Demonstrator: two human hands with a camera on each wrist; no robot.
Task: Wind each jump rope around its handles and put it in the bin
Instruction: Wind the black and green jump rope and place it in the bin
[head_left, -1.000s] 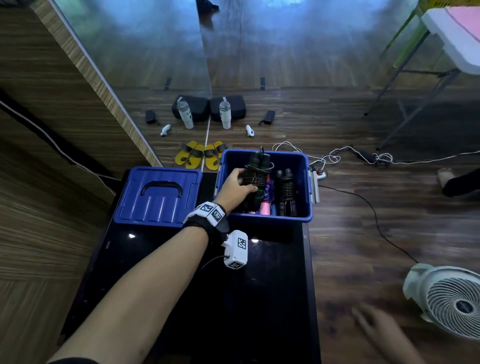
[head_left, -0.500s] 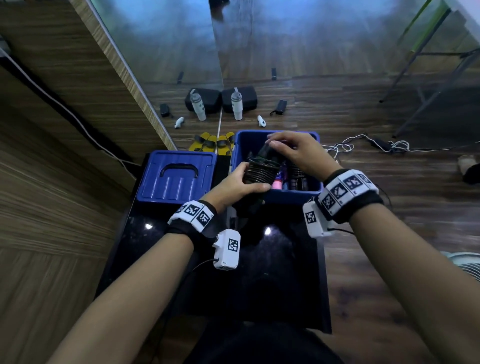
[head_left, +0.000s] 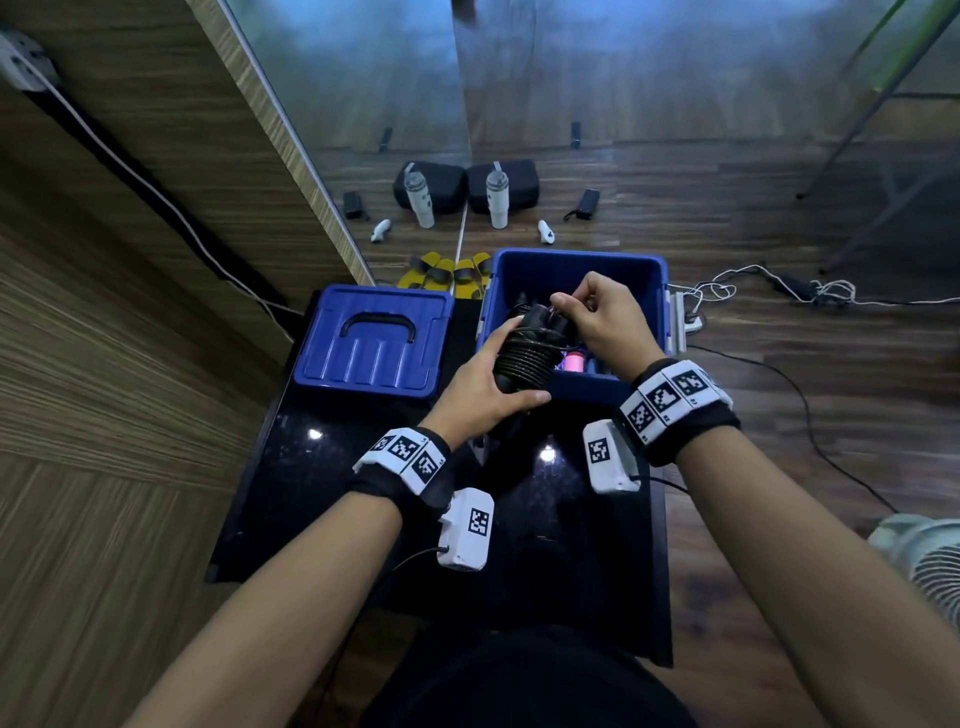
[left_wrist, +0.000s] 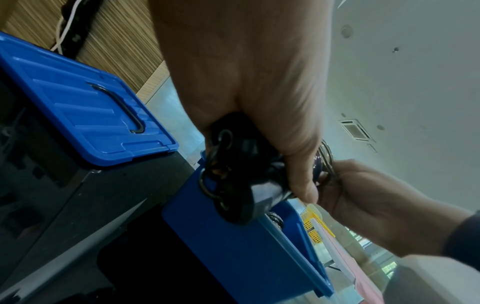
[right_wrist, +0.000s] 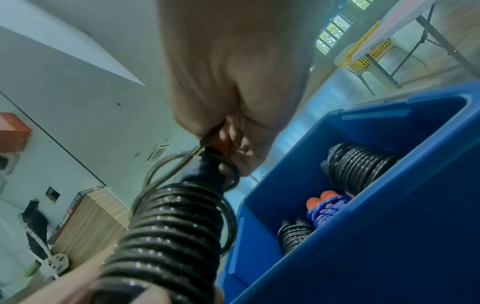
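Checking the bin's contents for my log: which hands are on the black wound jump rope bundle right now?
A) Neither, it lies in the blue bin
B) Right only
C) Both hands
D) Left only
C: the left hand grips the black wound jump rope bundle from below, and the right hand pinches its top end over the blue plastic bin.

Both forearms reaching forward, banded at the wrists. Left hand wrapped round the black coiled jump rope bundle; right hand above, fingers pinching its top end.
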